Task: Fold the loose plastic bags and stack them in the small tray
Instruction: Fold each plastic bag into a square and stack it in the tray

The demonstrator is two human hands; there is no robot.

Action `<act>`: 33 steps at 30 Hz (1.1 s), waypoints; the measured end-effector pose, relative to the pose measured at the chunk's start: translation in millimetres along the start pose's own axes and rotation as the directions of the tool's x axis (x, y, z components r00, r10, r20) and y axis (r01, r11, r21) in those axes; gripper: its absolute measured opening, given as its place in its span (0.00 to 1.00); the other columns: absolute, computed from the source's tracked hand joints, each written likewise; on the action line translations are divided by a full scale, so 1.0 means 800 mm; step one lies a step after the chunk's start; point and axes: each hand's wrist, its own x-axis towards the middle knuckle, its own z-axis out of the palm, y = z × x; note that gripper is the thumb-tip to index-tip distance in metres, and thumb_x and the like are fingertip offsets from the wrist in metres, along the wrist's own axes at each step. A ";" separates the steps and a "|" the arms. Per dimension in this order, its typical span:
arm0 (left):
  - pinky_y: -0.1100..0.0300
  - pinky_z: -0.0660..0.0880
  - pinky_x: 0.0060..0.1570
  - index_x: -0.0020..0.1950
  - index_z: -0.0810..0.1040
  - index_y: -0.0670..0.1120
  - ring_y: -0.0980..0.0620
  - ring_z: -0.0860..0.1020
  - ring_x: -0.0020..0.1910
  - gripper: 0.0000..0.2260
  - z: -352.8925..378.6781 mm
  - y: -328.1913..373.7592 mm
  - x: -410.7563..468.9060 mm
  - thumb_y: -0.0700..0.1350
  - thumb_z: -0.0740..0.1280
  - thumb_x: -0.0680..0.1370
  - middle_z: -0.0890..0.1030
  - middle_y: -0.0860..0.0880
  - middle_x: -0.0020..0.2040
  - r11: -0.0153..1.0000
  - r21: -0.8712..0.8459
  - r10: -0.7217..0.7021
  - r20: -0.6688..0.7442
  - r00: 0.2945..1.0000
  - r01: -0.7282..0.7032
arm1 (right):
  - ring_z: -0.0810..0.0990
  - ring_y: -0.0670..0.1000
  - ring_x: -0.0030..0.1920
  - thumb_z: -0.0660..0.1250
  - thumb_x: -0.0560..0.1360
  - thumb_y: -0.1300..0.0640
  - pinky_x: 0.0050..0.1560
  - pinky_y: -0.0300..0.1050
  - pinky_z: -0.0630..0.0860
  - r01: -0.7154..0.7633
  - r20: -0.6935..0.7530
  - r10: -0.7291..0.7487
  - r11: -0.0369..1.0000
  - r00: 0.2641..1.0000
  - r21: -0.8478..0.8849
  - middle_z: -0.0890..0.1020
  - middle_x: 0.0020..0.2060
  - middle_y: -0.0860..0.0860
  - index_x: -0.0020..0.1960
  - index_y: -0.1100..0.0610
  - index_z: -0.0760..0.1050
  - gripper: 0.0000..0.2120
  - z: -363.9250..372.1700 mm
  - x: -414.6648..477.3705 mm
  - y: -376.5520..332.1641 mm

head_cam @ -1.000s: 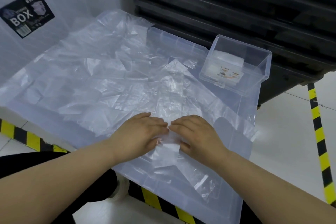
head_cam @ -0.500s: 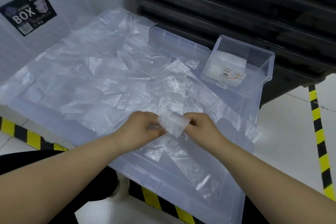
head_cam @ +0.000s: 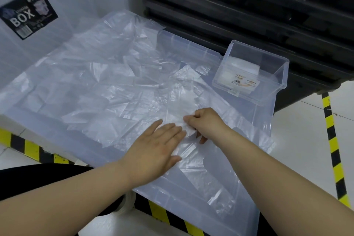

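Lid of clear plastic (head_cam: 168,195) is my work surface, strewn with loose plastic bags (head_cam: 107,86) from 9 to 12 o'clock. Black crates (head_cam: 249,5) stand at 12, and striped floor tape (head_cam: 333,149) runs at 3. The small tray (head_cam: 283,74) sits at the lid's 2 o'clock edge with folded bags inside. At centre, my left hand (head_cam: 159,149) presses flat, fingers straight, on a small folded bag (head_cam: 186,130). My right hand (head_cam: 205,122) pinches its far edge. Bare lid lies at 5 o'clock.

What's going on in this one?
A person is folding a small clear plastic bag on a translucent lid strewn with loose bags. The left hand presses it flat while the right hand pinches its folded edge. A stack of folded bags already sits in the small tray at the back right.
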 end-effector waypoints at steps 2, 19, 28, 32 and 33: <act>0.54 0.62 0.61 0.61 0.76 0.43 0.48 0.79 0.56 0.28 0.004 -0.002 -0.004 0.59 0.45 0.79 0.81 0.45 0.57 0.999 0.045 -0.033 0.091 0.995 0.029 | 0.73 0.48 0.26 0.63 0.77 0.54 0.22 0.38 0.70 -0.018 0.013 0.018 1.000 1.000 0.000 0.73 0.27 0.50 0.31 0.57 0.67 0.17 -0.001 0.000 -0.002; 0.51 0.76 0.50 0.55 0.82 0.44 0.49 0.81 0.53 0.30 -0.004 -0.004 0.002 0.61 0.51 0.69 0.81 0.46 0.56 0.991 0.052 -0.132 0.203 0.970 0.124 | 0.77 0.52 0.37 0.70 0.65 0.53 0.39 0.41 0.71 0.577 -0.146 -0.809 0.520 0.569 -0.630 0.78 0.35 0.51 0.39 0.59 0.76 0.10 0.000 -0.018 0.045; 0.61 0.71 0.50 0.46 0.84 0.46 0.51 0.83 0.44 0.23 0.000 -0.015 0.006 0.56 0.54 0.68 0.84 0.49 0.47 0.990 0.015 -0.140 -0.026 0.990 0.141 | 0.84 0.50 0.39 0.70 0.56 0.63 0.44 0.39 0.77 0.588 0.113 -0.851 0.252 0.513 -0.769 0.84 0.38 0.50 0.39 0.58 0.82 0.12 0.022 -0.010 0.056; 0.58 0.63 0.53 0.48 0.83 0.43 0.49 0.79 0.49 0.21 0.000 -0.021 0.009 0.53 0.57 0.68 0.83 0.47 0.46 0.995 -0.012 -0.099 -0.100 0.990 0.099 | 0.84 0.49 0.35 0.65 0.60 0.63 0.27 0.36 0.76 0.592 0.059 -0.806 0.381 0.589 -0.710 0.84 0.36 0.49 0.34 0.56 0.82 0.08 0.024 -0.009 0.048; 0.58 0.63 0.55 0.49 0.82 0.43 0.50 0.75 0.52 0.21 0.001 -0.023 0.010 0.53 0.57 0.68 0.83 0.47 0.46 0.997 -0.015 -0.075 -0.134 0.988 0.073 | 0.83 0.49 0.33 0.60 0.63 0.61 0.25 0.35 0.75 0.596 0.031 -0.796 0.426 0.604 -0.681 0.84 0.35 0.48 0.34 0.56 0.82 0.11 0.023 -0.011 0.047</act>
